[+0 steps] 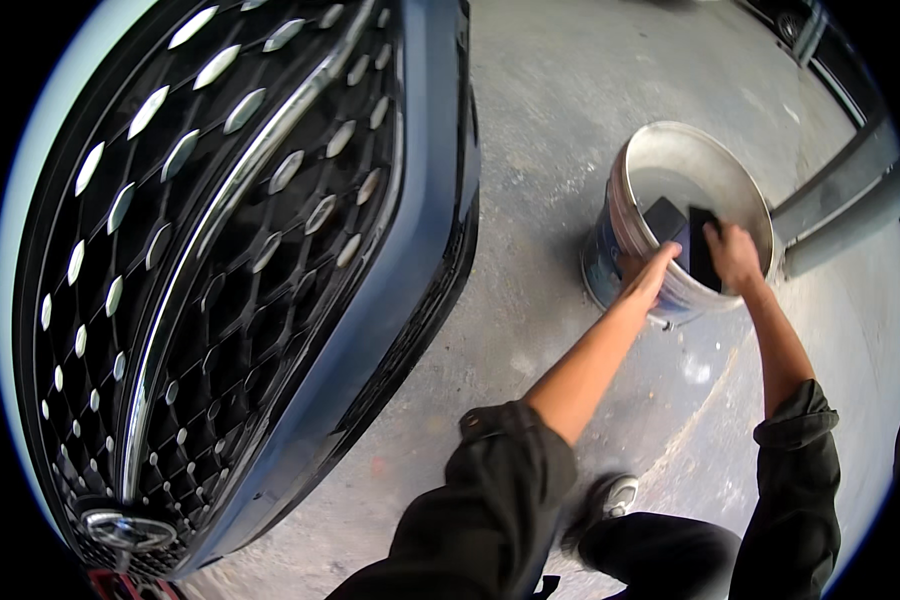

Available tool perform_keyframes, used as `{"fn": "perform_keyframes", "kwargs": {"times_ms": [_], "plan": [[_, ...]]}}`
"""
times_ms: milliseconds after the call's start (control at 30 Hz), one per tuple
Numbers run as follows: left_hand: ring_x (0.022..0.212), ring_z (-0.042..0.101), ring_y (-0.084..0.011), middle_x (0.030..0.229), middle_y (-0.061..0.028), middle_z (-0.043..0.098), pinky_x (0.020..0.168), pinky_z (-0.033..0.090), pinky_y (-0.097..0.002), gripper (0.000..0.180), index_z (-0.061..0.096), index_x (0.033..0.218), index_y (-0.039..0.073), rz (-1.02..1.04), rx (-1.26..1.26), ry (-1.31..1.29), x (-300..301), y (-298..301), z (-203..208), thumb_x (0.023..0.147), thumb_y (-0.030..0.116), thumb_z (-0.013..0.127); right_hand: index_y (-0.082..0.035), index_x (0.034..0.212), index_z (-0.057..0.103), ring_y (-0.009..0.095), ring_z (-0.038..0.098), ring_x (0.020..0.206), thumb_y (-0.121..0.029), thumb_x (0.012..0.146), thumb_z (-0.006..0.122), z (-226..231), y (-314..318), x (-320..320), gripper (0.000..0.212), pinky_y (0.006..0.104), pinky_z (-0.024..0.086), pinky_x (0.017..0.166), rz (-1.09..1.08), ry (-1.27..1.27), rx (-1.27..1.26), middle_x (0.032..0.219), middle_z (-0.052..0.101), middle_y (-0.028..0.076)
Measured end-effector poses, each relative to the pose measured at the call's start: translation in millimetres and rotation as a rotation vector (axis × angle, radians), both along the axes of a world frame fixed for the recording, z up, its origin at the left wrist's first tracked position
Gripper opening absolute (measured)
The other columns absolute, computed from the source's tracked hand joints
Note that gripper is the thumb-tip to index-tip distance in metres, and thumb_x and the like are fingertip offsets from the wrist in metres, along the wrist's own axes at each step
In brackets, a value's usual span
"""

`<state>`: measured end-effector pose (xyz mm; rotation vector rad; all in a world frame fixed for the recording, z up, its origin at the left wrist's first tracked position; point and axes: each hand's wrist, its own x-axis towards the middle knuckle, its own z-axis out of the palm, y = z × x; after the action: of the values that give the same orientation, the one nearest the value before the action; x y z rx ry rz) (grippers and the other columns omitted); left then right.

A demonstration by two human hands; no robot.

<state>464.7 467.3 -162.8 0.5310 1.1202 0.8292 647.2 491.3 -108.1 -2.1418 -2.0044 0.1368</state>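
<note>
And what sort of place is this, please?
Probably a car workshop or garage: a car's front grille fills the left side, and a bucket stands on the scuffed grey floor.

Soft, fairly bright light spreads over the grey floor [540, 130], and the bucket [710, 165] looks paler inside than along its outer left side. Glare whitens the chrome strip [240, 170]. The right hand [735, 256] is slightly blurred; the dark sleeves [500, 470] lose detail. Fisheye distortion curves edges toward black, blue-fringed corners.
</note>
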Motion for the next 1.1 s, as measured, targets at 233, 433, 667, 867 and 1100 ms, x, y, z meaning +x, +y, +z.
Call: {"fn": "perform_keyframes", "kwargs": {"times_ms": [233, 433, 667, 867, 1100], "plan": [[0.146, 0.039, -0.0376, 0.153, -0.0245, 0.045, 0.118, 0.034, -0.0473, 0.064, 0.048, 0.146, 0.002, -0.136, 1.098, 1.005, -144.4, -72.2, 86.8, 0.094, 0.035, 0.068, -0.006, 0.116, 0.071, 0.044, 0.066, 0.109, -0.031, 0.085, 0.065, -74.2, 44.5, 0.5, 0.04, 0.0483, 0.052, 0.093, 0.626, -0.029, -0.694, 0.113, 0.069, 0.028], [0.144, 0.043, -0.0352, 0.151, -0.0188, 0.05, 0.119, 0.036, -0.0477, 0.053, 0.06, 0.135, 0.001, -0.334, 1.24, 1.765, -258.7, -123.9, 154.7, 0.085, 0.014, 0.07, -0.004, 0.122, 0.067, 0.044, 0.064, 0.116, -0.021, 0.085, 0.054, -114.9, 70.4, -4.3, 0.043, 0.0508, 0.048, 0.104, 0.63, -0.26, -0.637, 0.122, 0.066, 0.029], [0.15, 0.036, -0.0257, 0.158, -0.0125, 0.043, 0.125, 0.025, -0.0428, 0.054, 0.058, 0.14, 0.003, -0.702, 1.151, 2.244, -277.9, -136.7, 147.0, 0.089, 0.02, 0.06, -0.001, 0.118, 0.067, 0.05, 0.061, 0.113, -0.021, 0.087, 0.056, -98.1, 82.8, -22.9, 0.039, 0.0543, 0.047, 0.099, 0.671, 0.185, -0.543, 0.117, 0.066, 0.03], [0.152, 0.031, -0.0261, 0.161, -0.013, 0.039, 0.126, 0.022, -0.0424, 0.053, 0.058, 0.14, 0.003, -0.836, 1.072, 2.201, -274.7, -136.7, 158.7, 0.089, 0.019, 0.057, 0.003, 0.128, 0.053, 0.044, 0.067, 0.103, -0.045, 0.082, 0.074, -47.0, 82.6, -37.7, 0.069, 0.0476, 0.051, 0.09, 0.559, 0.385, -0.413, 0.104, 0.068, 0.03], [0.152, 0.031, -0.0228, 0.161, -0.0087, 0.04, 0.127, 0.023, -0.0405, 0.049, 0.057, 0.14, 0.005, -0.966, 1.181, 2.284, -315.2, -167.4, 179.0, 0.093, 0.019, 0.053, 0.003, 0.111, 0.058, 0.014, 0.062, 0.07, -0.018, 0.097, 0.06, -31.3, 89.9, -28.9, 0.026, 0.0329, 0.053, 0.053, 0.355, 0.601, -0.598, 0.08, 0.062, 0.007]]}}
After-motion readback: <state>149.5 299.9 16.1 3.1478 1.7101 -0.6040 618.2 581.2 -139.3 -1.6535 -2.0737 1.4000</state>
